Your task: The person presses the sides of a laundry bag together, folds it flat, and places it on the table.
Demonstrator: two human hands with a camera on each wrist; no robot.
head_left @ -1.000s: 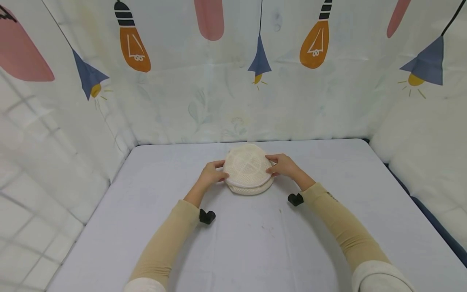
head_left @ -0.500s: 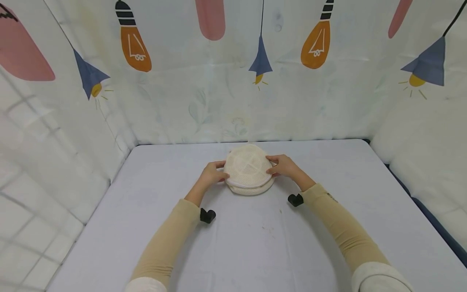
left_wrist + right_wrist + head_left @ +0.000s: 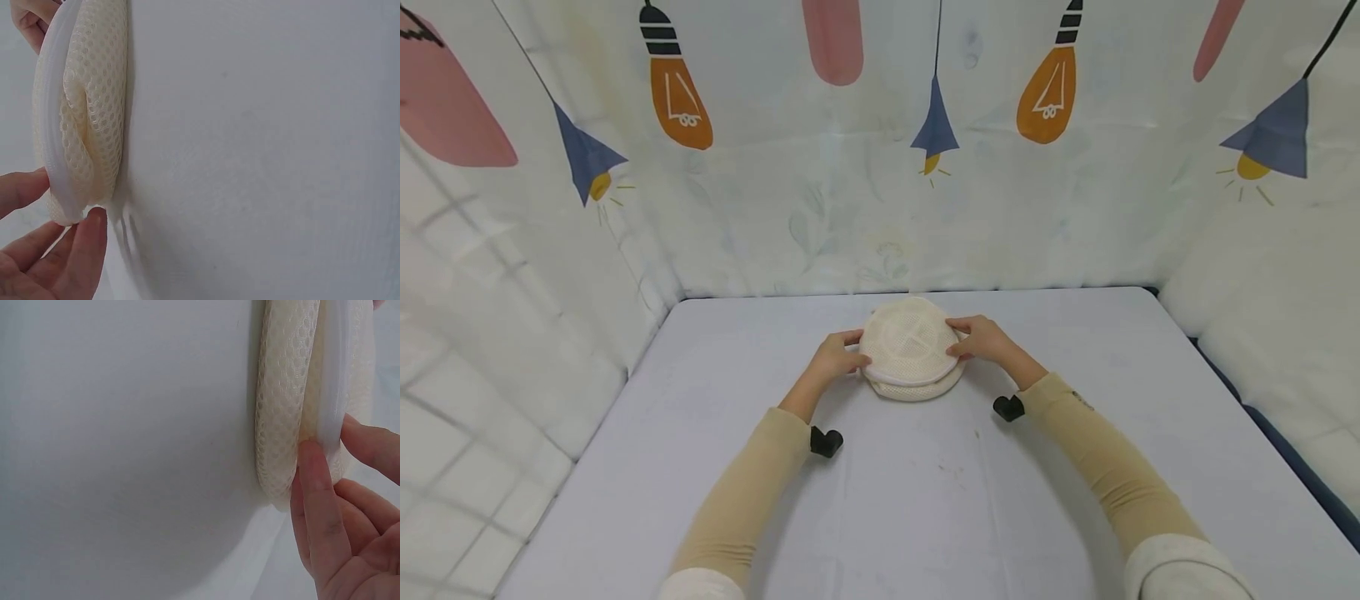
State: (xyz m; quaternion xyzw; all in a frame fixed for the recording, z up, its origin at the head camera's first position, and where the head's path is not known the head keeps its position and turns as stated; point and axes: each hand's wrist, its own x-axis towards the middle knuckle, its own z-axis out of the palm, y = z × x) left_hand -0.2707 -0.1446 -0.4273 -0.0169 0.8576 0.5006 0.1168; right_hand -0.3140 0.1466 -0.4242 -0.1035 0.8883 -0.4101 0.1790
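Cream mesh, folded into a nearly round bag (image 3: 910, 343), lies near the middle of the table's (image 3: 910, 500) far edge, about as wide as deep — patterned face up, doubled edge toward the person. Both forearms reach forward, angling inward. The left hand (image 3: 837, 354) pinches its left side, thumb above, fingers below — the right hand (image 3: 983, 342) likewise pinches the white-rimmed upper layer opposite.

Left arm in tan fabric sleeve (image 3: 741, 492): extended forward, angled inward.
Bare left hand (image 3: 835, 357): thumb opposing fingers, pinching.
Right arm in tan fabric sleeve (image 3: 1108, 462): extended likewise.
Bare right hand (image 3: 988, 342): likewise pinching.
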